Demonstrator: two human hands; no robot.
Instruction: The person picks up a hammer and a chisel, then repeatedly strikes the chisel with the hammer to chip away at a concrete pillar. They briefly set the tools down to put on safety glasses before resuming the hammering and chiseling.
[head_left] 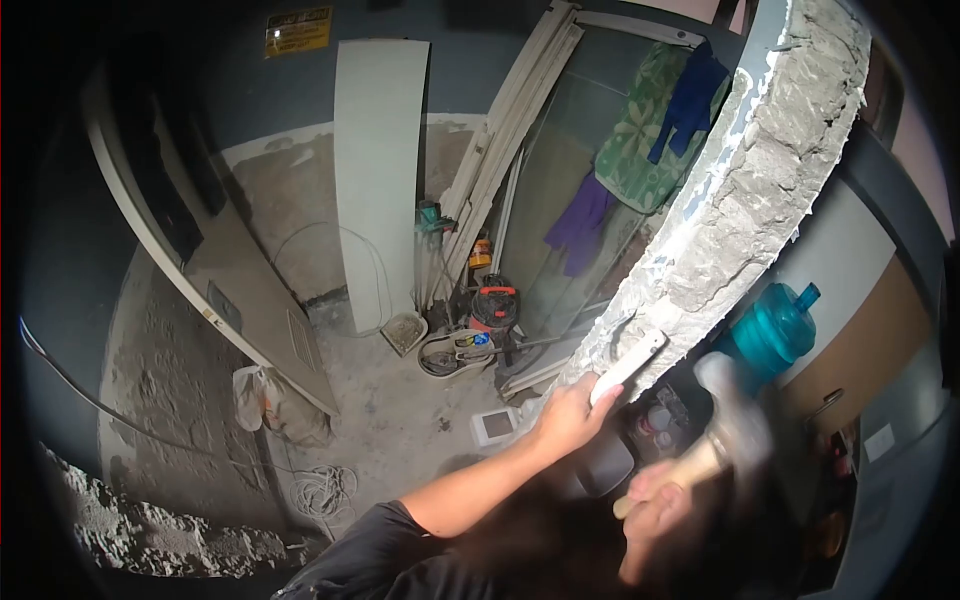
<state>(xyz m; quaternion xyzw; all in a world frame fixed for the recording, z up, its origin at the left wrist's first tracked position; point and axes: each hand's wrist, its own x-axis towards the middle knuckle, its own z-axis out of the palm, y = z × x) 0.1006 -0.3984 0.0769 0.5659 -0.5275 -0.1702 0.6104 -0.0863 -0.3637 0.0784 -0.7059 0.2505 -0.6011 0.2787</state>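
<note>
While the left hand (568, 415) grips a white chisel (628, 367) angled to 2 o'clock against the broken wall edge (745, 190), the right hand (655, 500) clasps a blurred hammer (725, 425) at the chisel's 4 o'clock, nearer.

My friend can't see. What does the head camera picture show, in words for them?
A person's left hand holds a white chisel against the broken edge of a concrete wall, while the right hand swings a blurred hammer. Beyond are a dusty floor, leaning boards, a red vacuum and a teal jug.
</note>
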